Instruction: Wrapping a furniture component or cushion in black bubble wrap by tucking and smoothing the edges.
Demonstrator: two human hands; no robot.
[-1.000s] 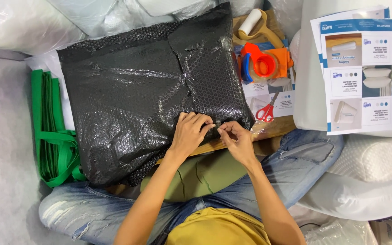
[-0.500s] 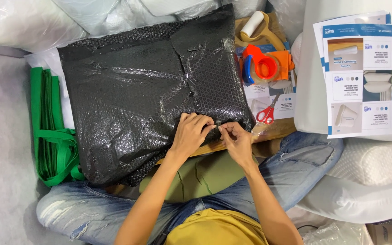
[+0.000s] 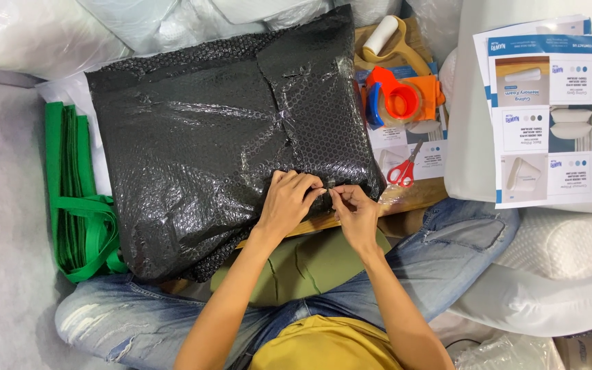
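A large parcel wrapped in black bubble wrap lies on a low wooden board across my lap. My left hand presses on the parcel's near edge, fingers curled over the wrap. Just to its right, my right hand pinches the same edge where a strip of clear tape shows between the fingertips. The two hands almost touch. Clear tape seams run across the top of the wrap.
An orange tape dispenser, red-handled scissors and a white roll sit right of the parcel. Printed leaflets lie on a white pillow at the far right. Folded green bags lie left. Clear plastic bags are behind.
Both hands stay at the parcel's near edge; the fingers shift only slightly along the tape. The parcel has not moved.
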